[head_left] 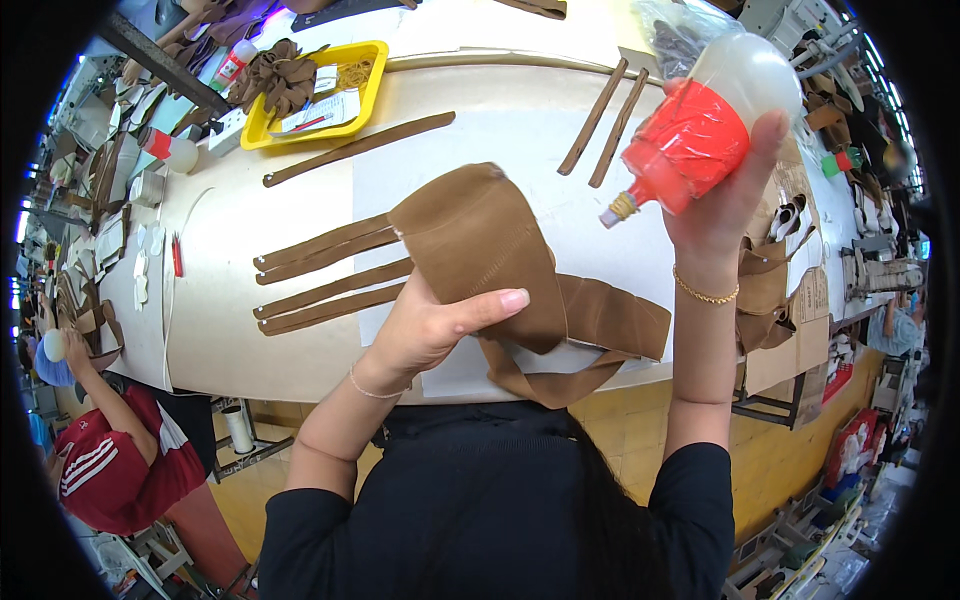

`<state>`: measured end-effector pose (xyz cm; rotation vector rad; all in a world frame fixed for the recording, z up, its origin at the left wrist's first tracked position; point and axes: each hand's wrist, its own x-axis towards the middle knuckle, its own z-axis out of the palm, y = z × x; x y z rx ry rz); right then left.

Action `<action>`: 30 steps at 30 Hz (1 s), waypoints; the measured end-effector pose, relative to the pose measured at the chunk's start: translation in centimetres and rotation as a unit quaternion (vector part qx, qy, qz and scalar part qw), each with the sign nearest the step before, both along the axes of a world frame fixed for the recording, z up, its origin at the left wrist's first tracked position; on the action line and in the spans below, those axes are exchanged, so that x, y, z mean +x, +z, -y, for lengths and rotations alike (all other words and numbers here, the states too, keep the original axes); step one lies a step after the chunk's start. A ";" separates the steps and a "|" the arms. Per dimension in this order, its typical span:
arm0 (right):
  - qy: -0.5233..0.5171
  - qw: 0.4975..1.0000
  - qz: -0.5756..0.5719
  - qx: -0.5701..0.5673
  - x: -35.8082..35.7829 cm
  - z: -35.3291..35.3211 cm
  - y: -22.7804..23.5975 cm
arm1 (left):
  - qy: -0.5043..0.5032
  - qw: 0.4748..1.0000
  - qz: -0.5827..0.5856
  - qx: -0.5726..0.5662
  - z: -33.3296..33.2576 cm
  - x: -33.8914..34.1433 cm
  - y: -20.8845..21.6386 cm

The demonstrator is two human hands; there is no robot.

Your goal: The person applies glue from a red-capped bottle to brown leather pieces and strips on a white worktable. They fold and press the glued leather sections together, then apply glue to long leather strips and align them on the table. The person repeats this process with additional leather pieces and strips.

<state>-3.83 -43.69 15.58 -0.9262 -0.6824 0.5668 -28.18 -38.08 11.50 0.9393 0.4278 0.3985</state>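
Note:
My left hand (430, 325) is closed on a brown leather-like piece (480, 245), its thumb pressed flat on the face and the fingers hidden behind. Raised at the right, my right hand (715, 215) grips a squeeze bottle (690, 140) with a clear rounded base and a red wrap. The bottle is tipped, nozzle down and to the left, apart from the brown piece. Beneath the held piece, another brown piece (615, 315) and a curved brown band (560, 385) lie at the table's near edge. Several brown straps (330, 300) are laid out to the left.
A yellow tray (370, 95) with brown pieces and rubber bands stands at the far left, beside a long strap (360, 147). Two strips (605, 125) lie near the bottle. A red pen (177, 255) is further left. A co-worker in a maroon shirt (120, 450) sits at the left.

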 end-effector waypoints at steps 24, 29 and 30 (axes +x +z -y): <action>-0.003 0.973 0.229 -0.008 -1.1 -1.1 0.4 | -0.050 0.988 -0.063 0.135 0.4 -0.5 2.1; -0.009 0.974 0.225 -0.005 -1.2 -1.2 0.4 | -0.016 0.986 -0.019 0.165 0.7 -0.4 1.2; -0.010 0.974 0.225 -0.003 -1.2 -1.2 0.3 | -0.013 0.986 -0.018 0.164 0.7 -0.4 1.2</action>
